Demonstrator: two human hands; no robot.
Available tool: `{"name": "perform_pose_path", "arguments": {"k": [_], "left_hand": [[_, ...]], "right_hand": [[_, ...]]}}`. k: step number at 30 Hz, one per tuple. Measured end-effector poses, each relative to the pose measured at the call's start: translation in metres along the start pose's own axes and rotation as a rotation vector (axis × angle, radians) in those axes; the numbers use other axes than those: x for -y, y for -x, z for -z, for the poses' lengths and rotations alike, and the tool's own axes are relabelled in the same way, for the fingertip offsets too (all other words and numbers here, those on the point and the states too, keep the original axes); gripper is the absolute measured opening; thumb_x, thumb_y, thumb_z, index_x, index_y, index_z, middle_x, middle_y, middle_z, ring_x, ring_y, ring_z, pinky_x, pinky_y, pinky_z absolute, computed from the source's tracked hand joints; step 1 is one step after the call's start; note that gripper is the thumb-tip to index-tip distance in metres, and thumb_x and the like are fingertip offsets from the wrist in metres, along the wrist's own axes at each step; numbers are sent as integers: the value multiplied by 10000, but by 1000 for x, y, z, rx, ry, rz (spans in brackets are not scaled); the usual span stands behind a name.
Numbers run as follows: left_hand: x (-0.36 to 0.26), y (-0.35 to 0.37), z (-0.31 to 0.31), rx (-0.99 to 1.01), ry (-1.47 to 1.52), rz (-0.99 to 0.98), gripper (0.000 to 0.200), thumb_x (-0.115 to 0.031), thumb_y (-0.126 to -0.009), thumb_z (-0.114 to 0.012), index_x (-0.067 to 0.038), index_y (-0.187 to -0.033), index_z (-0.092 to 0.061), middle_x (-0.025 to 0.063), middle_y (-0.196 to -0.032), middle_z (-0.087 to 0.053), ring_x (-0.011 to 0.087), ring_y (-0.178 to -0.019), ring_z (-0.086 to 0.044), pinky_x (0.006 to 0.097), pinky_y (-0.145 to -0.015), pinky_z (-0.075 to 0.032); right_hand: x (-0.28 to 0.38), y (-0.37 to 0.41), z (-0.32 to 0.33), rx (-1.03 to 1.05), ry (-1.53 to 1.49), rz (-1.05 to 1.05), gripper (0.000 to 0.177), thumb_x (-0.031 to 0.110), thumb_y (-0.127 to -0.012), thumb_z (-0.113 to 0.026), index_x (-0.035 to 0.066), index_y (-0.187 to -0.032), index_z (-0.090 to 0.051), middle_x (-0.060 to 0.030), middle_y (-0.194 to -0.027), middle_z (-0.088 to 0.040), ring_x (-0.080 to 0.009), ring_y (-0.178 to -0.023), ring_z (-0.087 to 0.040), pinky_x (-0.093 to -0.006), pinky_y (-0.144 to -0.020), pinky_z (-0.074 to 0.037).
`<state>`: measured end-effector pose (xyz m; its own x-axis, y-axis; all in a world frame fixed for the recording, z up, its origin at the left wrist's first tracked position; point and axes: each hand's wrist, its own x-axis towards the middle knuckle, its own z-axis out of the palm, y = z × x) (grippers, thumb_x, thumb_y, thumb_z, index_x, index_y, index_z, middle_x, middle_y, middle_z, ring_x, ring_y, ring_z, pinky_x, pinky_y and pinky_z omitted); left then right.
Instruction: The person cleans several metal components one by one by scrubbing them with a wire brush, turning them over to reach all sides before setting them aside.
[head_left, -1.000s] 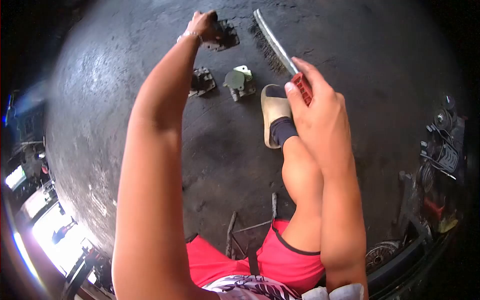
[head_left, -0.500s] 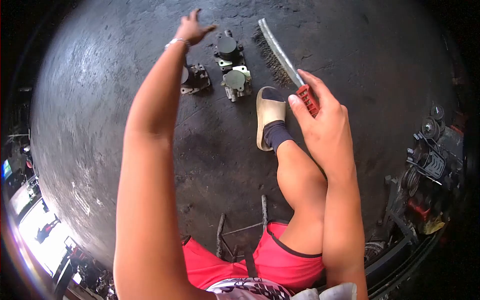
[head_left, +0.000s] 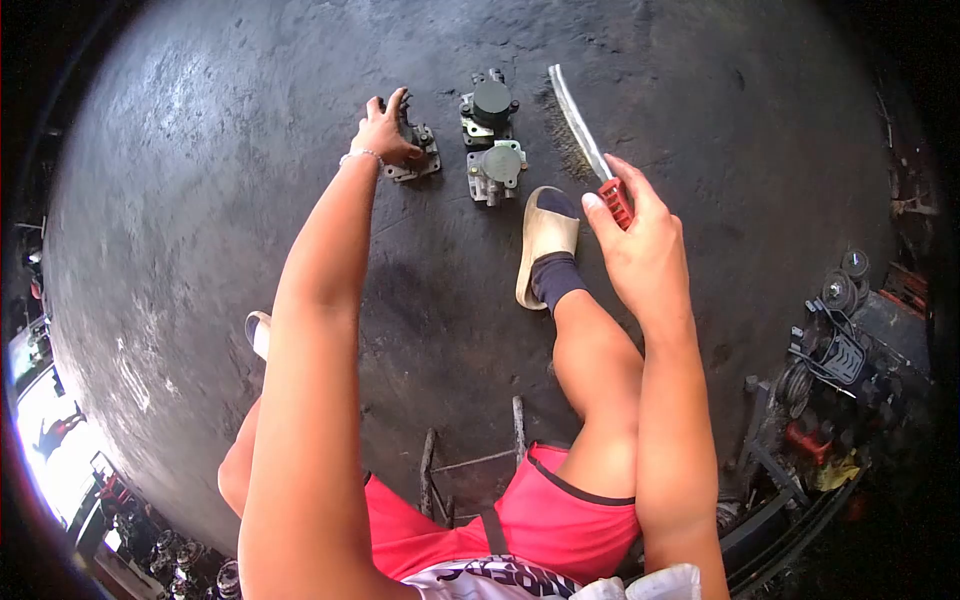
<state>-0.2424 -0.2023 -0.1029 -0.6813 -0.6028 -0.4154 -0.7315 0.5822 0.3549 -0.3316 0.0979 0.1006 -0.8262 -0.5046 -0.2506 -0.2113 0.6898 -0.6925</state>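
Observation:
My left hand (head_left: pixel 384 132) reaches forward and closes on a dark metal part (head_left: pixel 416 150) lying on the oily floor. Just right of it two similar metal parts sit one behind the other, the far part (head_left: pixel 488 104) and the near part (head_left: pixel 498 168), each with a round dark cap. My right hand (head_left: pixel 640 245) grips the red handle of a wire brush (head_left: pixel 580 130), whose bristled blade points away over the floor, beside the two parts.
My right foot in a beige sandal (head_left: pixel 545 240) rests close to the near part. My left foot (head_left: pixel 258 332) shows at the left. A low metal stool frame (head_left: pixel 470 462) is under me. Greasy engine parts and pulleys (head_left: pixel 840 340) pile at the right.
My left hand let go of the far part, which now stands behind the near one, then came back and down onto the left part. The brush hand barely moved.

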Motion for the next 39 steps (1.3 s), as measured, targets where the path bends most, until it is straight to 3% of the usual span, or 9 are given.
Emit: {"name": "perform_pose_path", "arguments": {"k": [4, 10, 22, 29, 31, 33, 35, 37, 39], "left_hand": [[-13, -4, 8, 82, -309, -33, 1128, -292, -535, -844, -383, -1422, -152, 140, -1480, -167, 399, -1334, -241, 507, -993, -401], [-8, -22, 15, 260, -398, -104, 1200, -290, -499, -869, -356, -1434, -120, 130, -1487, -156, 369, -1342, -220, 493, -1024, -376], [-7, -12, 19, 200, -429, -88, 1207, -334, -498, -862, -308, -1444, -113, 144, -1421, -285, 372, -1307, -263, 482, -1013, -386], [-16, -5, 22, 225, -402, -40, 1166, -330, -530, -847, -303, -1444, -123, 139, -1426, -282, 364, -1301, -284, 480, -1034, -354], [-25, 6, 12, -119, -350, -179, 1065, -289, -605, -809, -277, -1440, -150, 139, -1429, -280, 354, -1294, -301, 477, -1027, -350], [-36, 14, -6, -420, 44, -469, 736, -185, -703, -725, -84, -1333, -359, 172, -1310, -413, 368, -1187, -421, 412, -989, -393], [-52, 12, -33, -420, 395, -366, 672, -150, -694, -712, -11, -1274, -402, 191, -1234, -464, 386, -1129, -461, 398, -973, -404], [-58, -9, -72, -437, 367, -302, 749, -170, -647, -750, 48, -1264, -385, 234, -1242, -447, 389, -1144, -456, 405, -974, -400], [-64, -32, -110, -467, 380, -275, 804, -195, -630, -775, 68, -1270, -366, 258, -1297, -398, 391, -1177, -433, 400, -977, -397]], "right_hand": [[-1, -1, -5, 13, 25, -17, 422, 266, -817, -622, 58, -1179, -561, -169, -886, -660, -332, -860, -648, -377, -754, -489], [6, -1, -12, 78, 71, -28, 439, 287, -805, -624, 91, -1192, -558, -169, -905, -660, -361, -870, -636, -405, -763, -488], [2, -5, -10, 79, 85, -20, 453, 289, -797, -629, 89, -1197, -553, -172, -917, -660, -370, -893, -630, -415, -778, -488], [-18, 2, -10, 149, 37, 1, 366, 219, -875, -520, 79, -1213, -522, -210, -942, -637, -399, -930, -598, -441, -798, -475], [-18, -4, -12, 194, -20, -16, 346, 197, -892, -491, 76, -1215, -513, -221, -943, -630, -408, -931, -590, -450, -798, -472], [-7, -12, -12, 318, 201, 153, 343, 153, -920, -460, 46, -1245, -480, -188, -884, -617, -340, -834, -629, -356, -747, -460], [-15, -51, -26, 271, 251, 241, 352, 172, -928, -457, 85, -1269, -475, -209, -893, -612, -390, -839, -604, -359, -739, -460], [-33, -82, -51, 180, 273, 275, 357, 173, -912, -468, 122, -1265, -483, -272, -737, -598, -441, -722, -596, -515, -648, -472], [-62, -98, -84, 113, 291, 418, 380, 155, -908, -474, 132, -1287, -466, -274, -702, -591, -448, -685, -594, -524, -610, -464]]}}
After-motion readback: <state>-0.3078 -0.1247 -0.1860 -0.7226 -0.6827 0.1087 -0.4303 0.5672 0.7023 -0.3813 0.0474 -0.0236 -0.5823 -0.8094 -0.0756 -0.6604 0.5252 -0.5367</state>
